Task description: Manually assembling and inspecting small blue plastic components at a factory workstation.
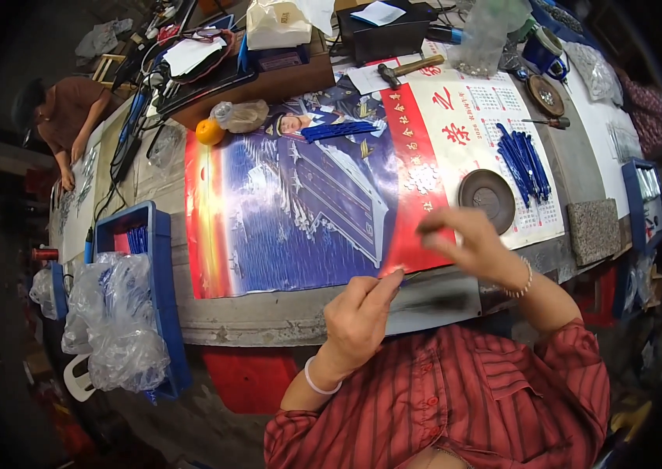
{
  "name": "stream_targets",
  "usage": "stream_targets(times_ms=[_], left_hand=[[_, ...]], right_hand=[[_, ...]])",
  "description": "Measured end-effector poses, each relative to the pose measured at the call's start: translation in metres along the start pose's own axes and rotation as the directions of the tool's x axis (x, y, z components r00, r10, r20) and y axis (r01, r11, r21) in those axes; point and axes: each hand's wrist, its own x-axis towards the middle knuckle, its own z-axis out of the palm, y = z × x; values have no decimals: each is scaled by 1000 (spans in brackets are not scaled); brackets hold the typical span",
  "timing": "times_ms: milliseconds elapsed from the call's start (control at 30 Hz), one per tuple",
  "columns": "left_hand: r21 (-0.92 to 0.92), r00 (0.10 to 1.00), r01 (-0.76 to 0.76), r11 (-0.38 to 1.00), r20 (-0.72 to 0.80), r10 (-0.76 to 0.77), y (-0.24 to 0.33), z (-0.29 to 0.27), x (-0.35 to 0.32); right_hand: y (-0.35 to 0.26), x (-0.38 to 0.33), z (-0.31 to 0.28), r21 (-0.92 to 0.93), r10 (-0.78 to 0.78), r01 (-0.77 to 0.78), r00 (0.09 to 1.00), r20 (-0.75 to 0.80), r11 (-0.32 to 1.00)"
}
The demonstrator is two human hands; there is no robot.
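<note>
Near the table's front edge, my left hand (358,320) is closed, its thumb and forefinger pinching a thin dark-blue stick (417,277). Most of the stick is hidden by the fingers. My right hand (475,246) hovers just right of it, over the poster's lower edge; its fingertips are smeared by motion. Beyond that hand lies a round brown dish (474,192) with small bits in it. Small white pieces (422,178) are scattered on the red strip of the poster calendar (268,242). Bundles of thin blue sticks (526,164) rest on the poster's right side and near its top (339,131).
At left stands a blue bin (163,281) with clear plastic bags (120,328). An orange (209,132), a hammer (409,70), a screwdriver (553,123) and a stone block (592,232) lie on the table. Another person (73,117) works at far left.
</note>
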Motion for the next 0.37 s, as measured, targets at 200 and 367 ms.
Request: stream_targets(times_ms=[200,367], left_hand=[[-224,982,187,956,19,-188,10,3,-13],[-411,912,400,819,87,-401,11,13,-38]], right_hand=[[68,43,1,-353,-115,70,987,-110,933],[79,57,15,-659,10,-17,1000,-14,752]])
